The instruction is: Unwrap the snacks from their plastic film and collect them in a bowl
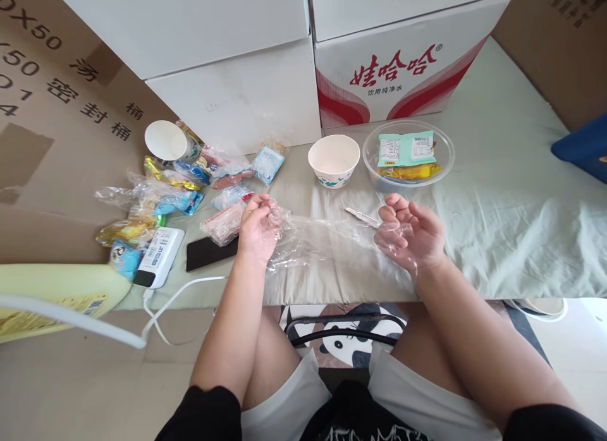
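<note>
A clear, thin plastic bag (317,239) stretches between my two hands above the table. My left hand (258,232) is closed on its left end, with crinkled film bunched at the fingertips. At the other end, my right hand (412,235) is palm up with loosely curled fingers, and film lies over and around them. A small whitish strip (361,217) lies on the cloth just left of my right fingers. Beyond the hands stands a white paper bowl (334,160) with a blue-green pattern. Beside it, a clear round plastic tub (450,160) holds packaged snacks.
Several snack packets (175,182) and a tipped paper cup (165,141) crowd the left side. A black phone (202,254) lies partly under a pink packet (225,223), near a white power bank (164,251) with a cable. White cartons (237,100) line the back.
</note>
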Demonstrator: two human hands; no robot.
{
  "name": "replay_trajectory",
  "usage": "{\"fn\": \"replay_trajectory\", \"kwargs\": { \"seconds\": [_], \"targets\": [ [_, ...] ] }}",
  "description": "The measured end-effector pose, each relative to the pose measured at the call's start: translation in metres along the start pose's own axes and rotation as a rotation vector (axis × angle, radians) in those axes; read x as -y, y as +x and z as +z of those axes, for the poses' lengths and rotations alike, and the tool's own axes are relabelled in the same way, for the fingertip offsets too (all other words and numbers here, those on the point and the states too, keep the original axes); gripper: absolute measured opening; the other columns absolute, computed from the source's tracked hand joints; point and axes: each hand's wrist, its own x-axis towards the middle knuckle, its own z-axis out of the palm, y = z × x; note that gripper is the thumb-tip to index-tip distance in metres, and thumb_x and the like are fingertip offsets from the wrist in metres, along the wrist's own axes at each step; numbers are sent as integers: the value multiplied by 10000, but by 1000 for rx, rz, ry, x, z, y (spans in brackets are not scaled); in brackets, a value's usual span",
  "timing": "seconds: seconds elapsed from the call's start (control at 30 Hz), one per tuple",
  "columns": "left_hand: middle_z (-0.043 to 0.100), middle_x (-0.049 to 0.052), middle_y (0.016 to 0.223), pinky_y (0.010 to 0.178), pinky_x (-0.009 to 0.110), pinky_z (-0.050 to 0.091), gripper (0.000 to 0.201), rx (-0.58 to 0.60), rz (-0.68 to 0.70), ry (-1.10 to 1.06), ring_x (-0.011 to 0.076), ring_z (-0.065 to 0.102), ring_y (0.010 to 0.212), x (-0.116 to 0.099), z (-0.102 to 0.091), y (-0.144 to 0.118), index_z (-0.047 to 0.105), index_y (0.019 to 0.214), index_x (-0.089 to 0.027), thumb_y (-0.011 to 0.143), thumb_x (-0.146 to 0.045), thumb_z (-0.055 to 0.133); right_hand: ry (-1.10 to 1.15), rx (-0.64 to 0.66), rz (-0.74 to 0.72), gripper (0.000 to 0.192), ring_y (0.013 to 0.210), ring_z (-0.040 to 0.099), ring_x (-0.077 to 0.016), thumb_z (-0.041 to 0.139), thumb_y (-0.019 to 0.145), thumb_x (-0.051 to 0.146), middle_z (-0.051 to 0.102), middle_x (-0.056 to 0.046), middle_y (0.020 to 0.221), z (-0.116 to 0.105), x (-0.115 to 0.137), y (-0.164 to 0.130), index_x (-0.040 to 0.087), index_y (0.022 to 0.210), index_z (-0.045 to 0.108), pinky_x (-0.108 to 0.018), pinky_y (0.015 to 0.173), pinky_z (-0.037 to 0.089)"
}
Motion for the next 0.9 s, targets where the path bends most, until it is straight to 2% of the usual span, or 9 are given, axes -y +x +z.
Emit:
{"fn": "replay_trajectory", "kwargs": {
  "seconds": [0.1,0.17,0.3,0.4,0.5,0.63,0.77,0.83,0.9],
  "targets": [
    [596,-34,776,479,177,401,367,62,-81,2,70,543,598,-1,2,-2,640,890,-210,557,-80,723,52,-86,-117,329,499,477,-104,760,690,482,462,69,621,0,-5,4,263,817,550,-257,479,433],
    [601,-26,787,456,168,378,406,130,-163,27,68,529,589,1,5,-5,657,903,-200,528,-66,739,30,-65,-111,341,721,643,-147,791,695,508,594,30,746,1,-12,6,263,829,595,-294,659,559],
    [619,-9,844,491,174,428,436,246,-279,141,85,582,647,9,13,-13,665,971,-189,574,-117,831,-151,254,84,492,1089,707,-211,839,711,523,705,-59,1186,8,-30,1,256,1085,663,-367,904,596],
    [631,-4,881,521,191,466,437,336,-300,220,89,596,665,14,17,-18,663,999,-188,613,-150,865,-330,480,235,497,839,729,-167,842,732,391,727,-49,1080,15,-38,-5,241,1160,638,-311,692,607],
    [648,-5,870,527,186,473,398,340,-282,273,85,607,655,12,16,-18,664,973,-184,632,-153,865,-523,576,296,168,548,597,-108,752,808,327,662,27,689,19,-39,-6,201,860,655,-222,480,473],
    [652,-12,779,452,158,417,370,216,-246,269,116,661,663,3,9,-11,661,904,-177,604,-162,878,-610,483,226,222,503,530,-100,719,815,330,634,36,588,17,-31,-2,209,694,576,-223,476,422],
    [599,-62,670,360,126,248,338,-15,-56,105,51,587,550,1,4,-2,641,828,-191,587,-130,869,-608,428,221,267,534,527,-99,725,811,367,627,29,597,13,-25,-1,212,704,536,-230,530,425],
    [615,-67,689,407,127,338,343,-50,6,-26,47,596,579,6,6,-2,647,839,-205,597,-188,889,-591,381,177,280,578,554,-111,727,817,402,639,14,630,12,-26,-1,207,718,552,-246,581,452],
    [705,-14,842,603,183,526,430,59,-59,-71,107,691,774,14,11,-6,690,931,-206,612,-383,919,-555,301,115,296,619,573,-124,723,821,450,654,1,673,12,-29,0,203,745,578,-266,623,468]
  ]
}}
